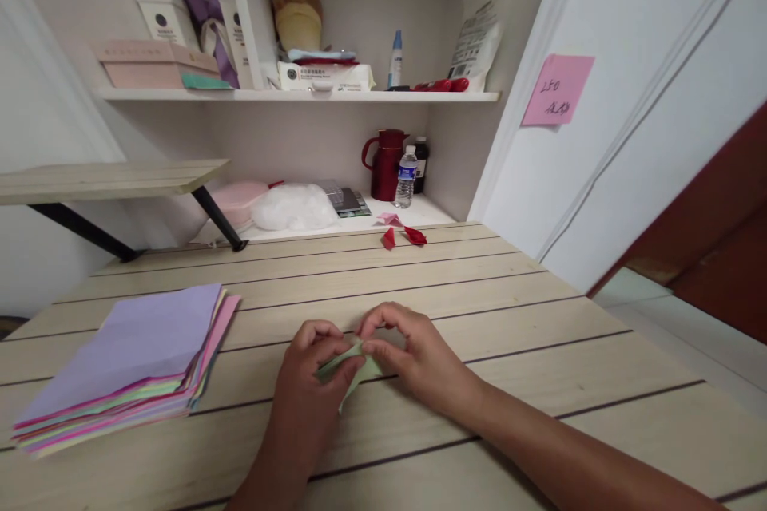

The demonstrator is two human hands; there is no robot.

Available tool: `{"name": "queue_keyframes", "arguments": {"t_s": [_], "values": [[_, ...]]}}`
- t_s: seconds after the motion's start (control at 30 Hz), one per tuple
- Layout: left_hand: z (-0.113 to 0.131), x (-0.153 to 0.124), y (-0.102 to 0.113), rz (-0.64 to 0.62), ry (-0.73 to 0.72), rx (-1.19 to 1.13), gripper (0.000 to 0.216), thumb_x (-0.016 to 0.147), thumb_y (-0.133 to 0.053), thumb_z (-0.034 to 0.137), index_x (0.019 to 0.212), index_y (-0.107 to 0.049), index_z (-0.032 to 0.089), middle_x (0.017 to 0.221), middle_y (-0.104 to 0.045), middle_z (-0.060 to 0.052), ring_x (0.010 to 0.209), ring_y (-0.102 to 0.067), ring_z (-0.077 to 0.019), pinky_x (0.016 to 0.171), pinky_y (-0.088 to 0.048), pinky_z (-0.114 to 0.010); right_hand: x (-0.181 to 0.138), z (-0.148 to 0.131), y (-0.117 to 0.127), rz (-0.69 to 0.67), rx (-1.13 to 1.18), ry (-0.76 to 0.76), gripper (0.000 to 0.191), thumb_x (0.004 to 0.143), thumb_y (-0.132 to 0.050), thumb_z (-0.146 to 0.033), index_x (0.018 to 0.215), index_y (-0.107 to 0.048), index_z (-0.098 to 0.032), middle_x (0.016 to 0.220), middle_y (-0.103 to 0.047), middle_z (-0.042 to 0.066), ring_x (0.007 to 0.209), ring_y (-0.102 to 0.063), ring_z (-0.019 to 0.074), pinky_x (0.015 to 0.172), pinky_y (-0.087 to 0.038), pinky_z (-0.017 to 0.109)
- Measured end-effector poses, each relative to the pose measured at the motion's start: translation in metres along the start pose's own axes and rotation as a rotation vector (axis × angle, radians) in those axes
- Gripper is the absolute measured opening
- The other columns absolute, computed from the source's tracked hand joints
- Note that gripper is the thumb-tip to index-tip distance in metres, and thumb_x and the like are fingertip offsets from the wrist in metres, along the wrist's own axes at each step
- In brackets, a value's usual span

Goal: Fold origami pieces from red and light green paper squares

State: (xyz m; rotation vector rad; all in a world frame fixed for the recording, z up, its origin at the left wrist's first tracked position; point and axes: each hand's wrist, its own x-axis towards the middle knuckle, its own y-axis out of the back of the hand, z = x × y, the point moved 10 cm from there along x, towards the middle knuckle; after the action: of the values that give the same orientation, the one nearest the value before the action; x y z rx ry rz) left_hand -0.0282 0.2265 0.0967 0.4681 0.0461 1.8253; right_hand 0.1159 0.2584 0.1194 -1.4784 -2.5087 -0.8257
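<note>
Both my hands meet over a small folded piece of pale green paper on the wooden table. My left hand pinches its left part between thumb and fingers. My right hand presses and pinches the top of the fold with its fingertips. Most of the paper is hidden under my fingers. To the left lies a thick stack of coloured paper sheets, lilac on top.
Two red folded paper pieces and a pink one lie at the table's far edge. Behind are shelves with a red jug, a water bottle, a pink box and bottles. A pink sticky note hangs on the right wall.
</note>
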Motion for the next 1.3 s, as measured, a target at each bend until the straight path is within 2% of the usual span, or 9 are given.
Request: {"name": "queue_keyframes", "arguments": {"t_s": [0.1, 0.17, 0.37, 0.53, 0.67, 0.73, 1.0, 1.2, 1.3], "values": [[-0.011, 0.000, 0.010, 0.108, 0.108, -0.199, 0.018, 0.066, -0.078, 0.039, 0.064, -0.073, 0.022, 0.100, -0.060, -0.003, 0.097, -0.058, -0.0199, 0.082, -0.045, -0.029, -0.003, 0.023, -0.015, 0.015, 0.508, -0.158, 0.047, 0.080, -0.075, -0.034, 0.119, -0.050, -0.028, 0.127, -0.058, 0.007, 0.113, -0.056, 0.0222, 0.092, -0.046, 0.038], [-0.021, -0.002, 0.014, 0.178, 0.189, -0.342, 0.025, 0.068, -0.078, 0.044, 0.068, -0.072, 0.020, 0.104, -0.062, -0.004, 0.094, -0.061, -0.0192, 0.076, -0.048, -0.028, -0.004, 0.034, -0.031, 0.007, 0.696, -0.248, 0.075, 0.062, -0.089, -0.031, 0.123, -0.046, -0.030, 0.128, -0.057, 0.007, 0.110, -0.058, 0.0223, 0.084, -0.049, 0.034], [-0.034, -0.009, 0.006, 0.206, 0.380, -0.657, 0.037, 0.067, -0.080, 0.048, 0.082, -0.071, 0.016, 0.076, -0.072, -0.006, 0.069, -0.067, -0.0201, 0.067, -0.052, -0.033, -0.004, 0.034, -0.056, -0.006, 0.946, -0.307, 0.054, 0.058, -0.091, -0.022, 0.101, -0.059, -0.024, 0.091, -0.067, 0.000, 0.083, -0.064, 0.0149, 0.070, -0.048, 0.025], [-0.029, -0.017, -0.018, 0.084, 0.494, -0.851, 0.043, 0.068, -0.083, 0.041, 0.100, -0.070, 0.016, 0.092, -0.075, -0.008, 0.082, -0.069, -0.0219, 0.075, -0.054, -0.033, -0.004, 0.024, -0.055, 0.012, 0.987, -0.300, 0.057, 0.055, -0.093, -0.021, 0.102, -0.062, -0.024, 0.092, -0.069, -0.001, 0.088, -0.065, 0.0169, 0.077, -0.049, 0.027], [-0.034, -0.019, -0.026, 0.092, 0.473, -0.839, 0.051, 0.069, -0.082, 0.043, 0.112, -0.067, 0.018, 0.102, -0.075, -0.008, 0.093, -0.068, -0.0214, 0.086, -0.052, -0.034, -0.006, 0.034, -0.044, 0.110, 0.860, -0.355, 0.032, 0.063, -0.088, -0.035, 0.077, -0.065, -0.018, 0.069, -0.063, -0.003, 0.068, -0.057, 0.0140, 0.069, -0.044, 0.027], [-0.040, -0.017, -0.025, 0.137, 0.441, -0.779, 0.049, 0.071, -0.079, 0.045, 0.111, -0.068, 0.017, 0.104, -0.074, -0.010, 0.095, -0.068, -0.0221, 0.088, -0.051, -0.036, -0.007, 0.041, -0.034, 0.173, 0.803, -0.375, 0.032, 0.069, -0.083, -0.041, 0.070, -0.064, -0.016, 0.063, -0.059, -0.003, 0.063, -0.051, 0.0129, 0.066, -0.041, 0.027], [-0.052, -0.005, -0.005, 0.270, 0.285, -0.592, 0.024, 0.053, -0.089, 0.031, 0.066, -0.074, 0.018, 0.111, -0.066, -0.004, 0.098, -0.063, -0.0174, 0.082, -0.049, -0.024, -0.006, 0.046, -0.014, 0.259, 0.769, -0.344, 0.032, 0.072, -0.081, -0.044, 0.079, -0.065, -0.017, 0.070, -0.060, -0.002, 0.066, -0.049, 0.0123, 0.067, -0.039, 0.026], [-0.066, -0.004, -0.004, 0.285, 0.305, -0.636, 0.034, 0.057, -0.086, 0.042, 0.079, -0.076, 0.018, 0.096, -0.075, -0.007, 0.096, -0.068, -0.0231, 0.093, -0.049, -0.036, -0.005, 0.041, -0.019, 0.224, 0.779, -0.318, 0.036, 0.076, -0.077, -0.049, 0.087, -0.068, -0.016, 0.076, -0.064, 0.001, 0.072, -0.053, 0.0139, 0.073, -0.042, 0.027], [-0.068, -0.004, -0.006, 0.276, 0.313, -0.630, 0.039, 0.057, -0.085, 0.045, 0.083, -0.075, 0.017, 0.098, -0.076, -0.008, 0.096, -0.069, -0.0245, 0.096, -0.049, -0.039, -0.004, 0.040, -0.020, 0.223, 0.757, -0.311, 0.040, 0.069, -0.082, -0.046, 0.090, -0.066, -0.017, 0.078, -0.064, 0.000, 0.073, -0.054, 0.0140, 0.073, -0.044, 0.027]]}}
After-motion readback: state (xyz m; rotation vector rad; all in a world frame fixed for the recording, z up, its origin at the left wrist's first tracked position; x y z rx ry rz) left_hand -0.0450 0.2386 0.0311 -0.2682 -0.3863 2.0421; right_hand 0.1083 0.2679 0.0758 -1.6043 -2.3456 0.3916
